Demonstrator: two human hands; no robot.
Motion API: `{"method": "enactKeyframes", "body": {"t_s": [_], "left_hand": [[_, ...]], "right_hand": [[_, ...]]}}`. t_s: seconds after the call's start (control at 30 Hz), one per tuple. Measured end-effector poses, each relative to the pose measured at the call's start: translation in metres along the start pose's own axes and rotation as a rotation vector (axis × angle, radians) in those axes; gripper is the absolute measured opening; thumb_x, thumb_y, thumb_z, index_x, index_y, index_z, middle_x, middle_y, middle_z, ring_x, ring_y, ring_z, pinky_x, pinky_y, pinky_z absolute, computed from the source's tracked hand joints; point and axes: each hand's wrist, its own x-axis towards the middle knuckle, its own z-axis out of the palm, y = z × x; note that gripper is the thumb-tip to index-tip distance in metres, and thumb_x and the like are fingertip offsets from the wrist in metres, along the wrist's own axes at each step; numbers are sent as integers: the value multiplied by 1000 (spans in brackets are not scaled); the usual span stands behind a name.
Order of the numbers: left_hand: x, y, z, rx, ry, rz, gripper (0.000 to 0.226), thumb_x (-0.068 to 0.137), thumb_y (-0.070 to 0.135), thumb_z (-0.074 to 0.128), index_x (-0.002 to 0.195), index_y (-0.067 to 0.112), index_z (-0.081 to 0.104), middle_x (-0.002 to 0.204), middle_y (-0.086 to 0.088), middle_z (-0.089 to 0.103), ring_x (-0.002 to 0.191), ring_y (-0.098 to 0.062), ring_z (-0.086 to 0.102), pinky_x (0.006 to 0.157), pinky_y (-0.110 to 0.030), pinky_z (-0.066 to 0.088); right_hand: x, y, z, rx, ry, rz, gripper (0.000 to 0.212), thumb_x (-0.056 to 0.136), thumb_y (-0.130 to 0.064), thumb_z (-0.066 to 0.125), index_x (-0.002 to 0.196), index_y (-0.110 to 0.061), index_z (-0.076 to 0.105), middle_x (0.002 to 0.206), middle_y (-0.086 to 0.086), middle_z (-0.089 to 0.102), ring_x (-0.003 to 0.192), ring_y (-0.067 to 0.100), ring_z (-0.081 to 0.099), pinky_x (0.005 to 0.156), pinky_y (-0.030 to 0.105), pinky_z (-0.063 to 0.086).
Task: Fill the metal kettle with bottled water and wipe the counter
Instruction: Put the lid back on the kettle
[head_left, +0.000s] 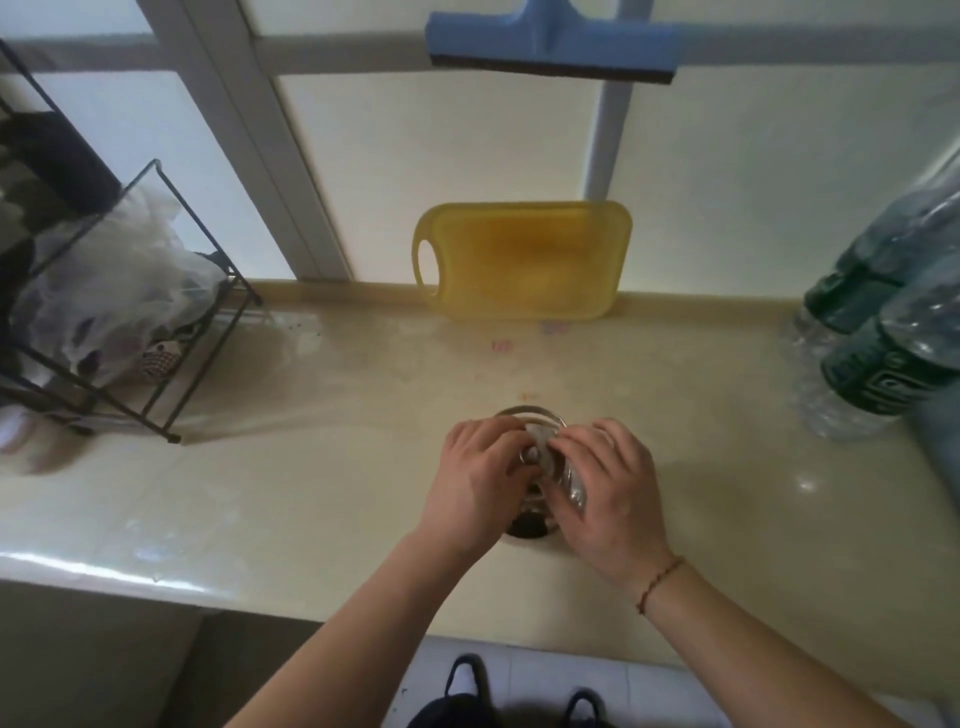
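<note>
Both hands, left hand (480, 480), right hand (605, 486), gripping metal kettle (540, 467) on cream counter (311, 493), yellow cutting board (524, 260) behind

A home kitchen is showing here: a glossy cream counter (260, 499) is running along under a frosted window (441, 171), with a stained yellow chopping board (524, 260) leaning against the sill. A black wire rack (156, 332) holding plastic bags is standing at the left, green-labelled water bottles (878, 332) are crowding the right edge, and a blue squeegee (553, 44) is hanging by the pane. Tiled floor and the person's dark shoes (467, 680) are peeking out below the counter's edge.
</note>
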Motion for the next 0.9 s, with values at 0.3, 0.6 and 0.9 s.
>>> {"method": "enactKeyframes", "body": {"t_s": [0.3,0.6,0.9], "left_hand": [[-7,-1,21,123,-129,-169,26,80,35,49,94,23,68,108,11,69,113,-20,53,104,-60,26],[-10,-9,28,109,-92,-147,23,81,27,54,101,25,65,112,10,67,117,-18,50,101,-55,33],[-15,-19,29,263,-58,-110,26,85,40,52,99,26,69,109,15,69,119,-28,54,102,-53,29]], "right_hand": [[-6,10,14,-80,-42,-1,35,88,-39,57,109,-15,71,115,-2,71,122,36,52,100,49,36],[-2,14,19,-95,-64,-17,37,89,-42,53,106,-15,72,115,-1,70,124,37,50,101,51,37],[3,20,18,-113,-117,-76,36,85,-44,59,104,-16,72,114,0,70,123,37,50,102,53,38]]}}
